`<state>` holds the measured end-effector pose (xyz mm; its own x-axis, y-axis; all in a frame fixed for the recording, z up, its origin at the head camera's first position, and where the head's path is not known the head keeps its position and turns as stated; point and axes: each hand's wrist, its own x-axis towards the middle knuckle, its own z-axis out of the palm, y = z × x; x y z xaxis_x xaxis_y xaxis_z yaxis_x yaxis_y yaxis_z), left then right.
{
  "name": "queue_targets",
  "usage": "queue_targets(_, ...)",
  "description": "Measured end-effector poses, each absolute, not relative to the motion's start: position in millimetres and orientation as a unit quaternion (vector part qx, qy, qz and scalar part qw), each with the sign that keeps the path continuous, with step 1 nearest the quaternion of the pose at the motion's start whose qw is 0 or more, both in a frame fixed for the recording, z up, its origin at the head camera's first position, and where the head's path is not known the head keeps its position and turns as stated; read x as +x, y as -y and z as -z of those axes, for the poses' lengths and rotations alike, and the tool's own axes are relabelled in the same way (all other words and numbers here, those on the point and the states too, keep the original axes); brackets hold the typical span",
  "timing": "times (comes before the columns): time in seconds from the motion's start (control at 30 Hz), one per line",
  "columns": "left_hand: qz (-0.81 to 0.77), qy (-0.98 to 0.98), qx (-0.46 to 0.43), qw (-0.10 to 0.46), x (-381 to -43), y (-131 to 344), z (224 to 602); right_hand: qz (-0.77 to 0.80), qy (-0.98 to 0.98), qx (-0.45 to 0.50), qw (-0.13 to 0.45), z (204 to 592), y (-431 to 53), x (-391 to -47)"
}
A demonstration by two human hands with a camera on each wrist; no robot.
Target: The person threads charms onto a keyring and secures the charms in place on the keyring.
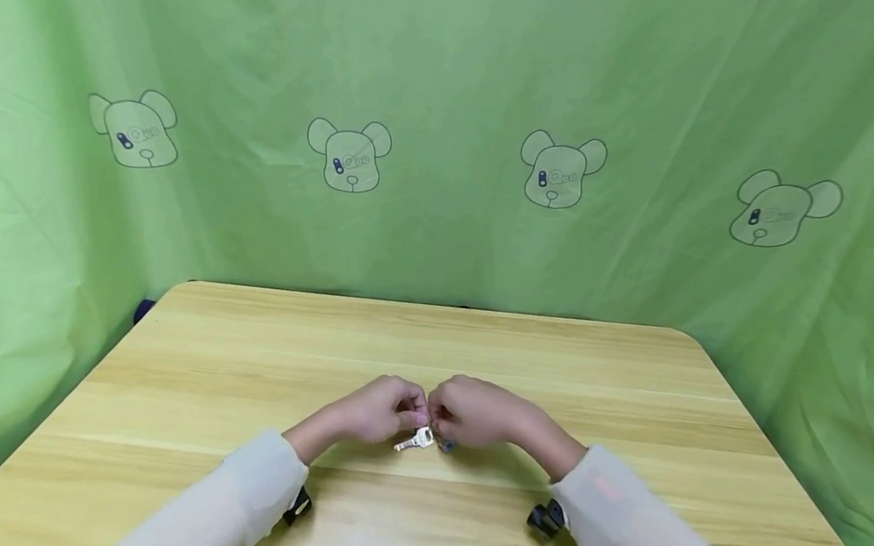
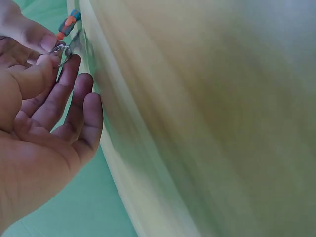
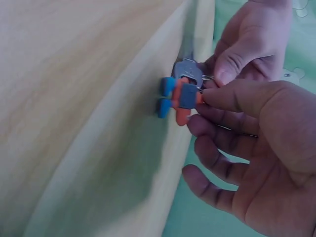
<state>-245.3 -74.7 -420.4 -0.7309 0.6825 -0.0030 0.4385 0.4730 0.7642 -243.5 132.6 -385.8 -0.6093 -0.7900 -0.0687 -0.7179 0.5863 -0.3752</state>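
Note:
Both hands meet above the middle of the table. My left hand (image 1: 384, 410) pinches a thin metal key ring (image 2: 65, 54) between thumb and forefinger, its other fingers loosely bent. A silver key (image 1: 415, 439) hangs from the ring below the fingertips. My right hand (image 1: 479, 410) pinches the upper end of a small figure-shaped keychain charm (image 3: 185, 98), orange with a grey middle and blue ends. The charm hangs beside the key (image 3: 188, 71), close to the ring. Just where the charm joins the ring is covered by the fingertips.
The wood-grain table (image 1: 261, 342) has rounded far corners. Green curtains (image 1: 449, 222) printed with bear heads close it in behind and at the sides. Black wrist devices (image 1: 545, 518) sit under both sleeves.

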Motion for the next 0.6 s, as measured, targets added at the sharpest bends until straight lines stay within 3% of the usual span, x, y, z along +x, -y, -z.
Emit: queue_targets(0.6,-0.323,-0.900,0.266,0.118,-256.4,78.6,418.5,0.177,-0.882,-0.410,0.148,401.7,-124.0,-260.3)
